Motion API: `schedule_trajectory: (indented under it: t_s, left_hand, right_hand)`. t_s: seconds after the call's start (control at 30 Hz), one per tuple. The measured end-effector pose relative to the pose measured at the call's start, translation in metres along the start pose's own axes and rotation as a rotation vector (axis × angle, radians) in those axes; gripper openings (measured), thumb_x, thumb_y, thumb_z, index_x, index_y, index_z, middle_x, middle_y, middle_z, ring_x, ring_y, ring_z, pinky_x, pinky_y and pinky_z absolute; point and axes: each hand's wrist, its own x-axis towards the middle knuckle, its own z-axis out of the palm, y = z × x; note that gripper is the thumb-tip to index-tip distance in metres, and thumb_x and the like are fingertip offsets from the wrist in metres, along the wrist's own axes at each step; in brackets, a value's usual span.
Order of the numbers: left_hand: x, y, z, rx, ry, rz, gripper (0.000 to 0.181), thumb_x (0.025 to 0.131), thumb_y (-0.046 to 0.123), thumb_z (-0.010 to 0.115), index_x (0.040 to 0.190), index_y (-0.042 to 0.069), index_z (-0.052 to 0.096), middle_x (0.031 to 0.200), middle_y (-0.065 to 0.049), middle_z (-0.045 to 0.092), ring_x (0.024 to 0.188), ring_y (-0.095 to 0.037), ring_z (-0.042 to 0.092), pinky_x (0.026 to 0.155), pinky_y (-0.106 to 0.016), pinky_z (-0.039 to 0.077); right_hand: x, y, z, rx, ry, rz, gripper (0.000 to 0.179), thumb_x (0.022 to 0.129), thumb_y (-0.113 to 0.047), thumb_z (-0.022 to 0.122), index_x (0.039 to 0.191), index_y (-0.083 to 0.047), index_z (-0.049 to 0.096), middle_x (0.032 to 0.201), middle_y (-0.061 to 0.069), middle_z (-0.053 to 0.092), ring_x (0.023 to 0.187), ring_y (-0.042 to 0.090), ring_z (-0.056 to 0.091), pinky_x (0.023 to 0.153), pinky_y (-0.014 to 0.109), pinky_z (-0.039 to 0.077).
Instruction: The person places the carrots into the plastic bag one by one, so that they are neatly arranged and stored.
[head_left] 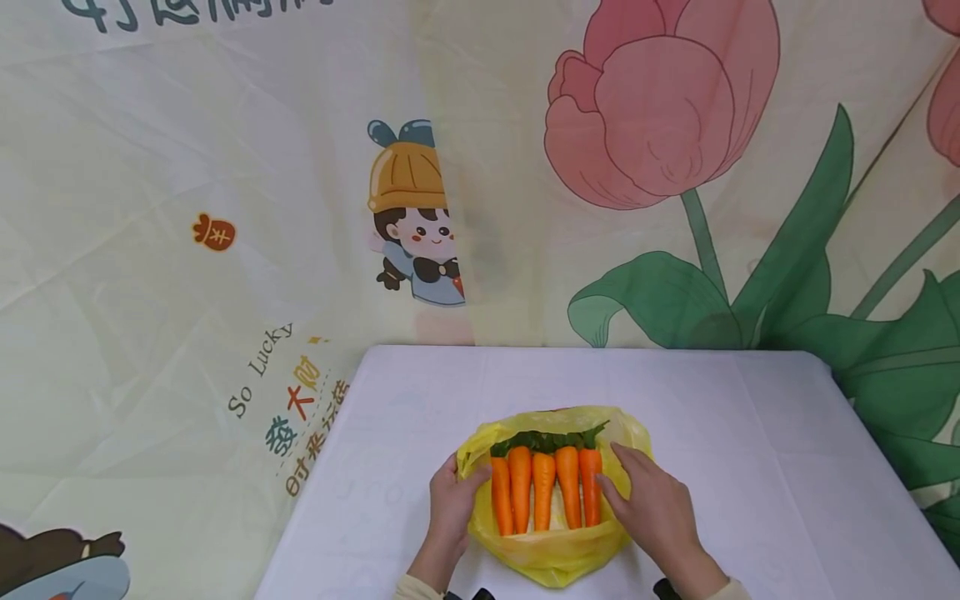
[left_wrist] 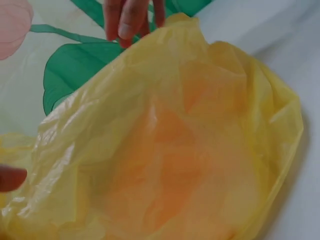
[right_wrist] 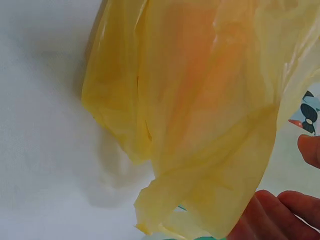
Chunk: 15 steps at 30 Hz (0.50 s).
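Observation:
A yellow plastic bag [head_left: 555, 558] lies on the table with its mouth wide open. Inside, several orange carrots [head_left: 543, 492] with green tops [head_left: 547, 440] lie side by side on a pale surface. My left hand [head_left: 452, 510] holds the bag's left rim, thumb over the edge; its other fingers are mostly hidden. At the right rim is my right hand [head_left: 660, 500], thumb and fingers spread apart, the fingers against the plastic. In the right wrist view those fingers [right_wrist: 280, 215] lie by the bag's edge. Both wrist views show the carrots as an orange blur through the plastic.
The white table [head_left: 750, 433] extends around the bag, its far edge against a printed cloth backdrop [head_left: 495, 208] with tulips, a cartoon figure and lettering. Dark straps or devices [head_left: 663, 588] show near the wrists at the lower frame edge.

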Motion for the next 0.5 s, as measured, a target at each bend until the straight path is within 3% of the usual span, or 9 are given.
schedule_trajectory:
  t_s: [0.27,0.37,0.5]
  left_hand:
    - [-0.006,0.010,0.002,0.237,0.045,0.203,0.090,0.090,0.035,0.076,0.161,0.015,0.024,0.161,-0.014,0.033,0.146,-0.039,0.031,0.115,-0.063,0.028]
    - [-0.009,0.017,0.001,0.360,0.079,0.312,0.092,0.090,0.046,0.073,0.162,0.021,0.022,0.165,-0.009,0.027,0.148,-0.037,0.026,0.115,-0.066,0.026]
    - [-0.011,0.028,-0.002,0.536,0.125,0.514,0.089,0.092,0.053,0.068,0.162,0.021,0.023,0.166,-0.006,0.022,0.151,-0.032,0.020,0.120,-0.061,0.018]
  right_hand:
    - [0.000,0.004,-0.010,-0.033,0.090,-0.028,0.060,0.085,-0.040,0.079,0.128,-0.002,0.067,0.120,0.016,0.070,0.093,0.034,0.071,0.065,0.045,0.062]
    - [0.001,0.006,-0.015,-0.052,0.118,-0.029,0.062,0.085,-0.041,0.079,0.129,-0.001,0.066,0.121,0.017,0.069,0.097,0.035,0.070,0.071,0.049,0.062]
    - [0.003,0.009,-0.024,-0.071,0.148,-0.023,0.065,0.084,-0.045,0.078,0.130,0.000,0.064,0.126,0.018,0.066,0.104,0.037,0.067,0.082,0.053,0.059]
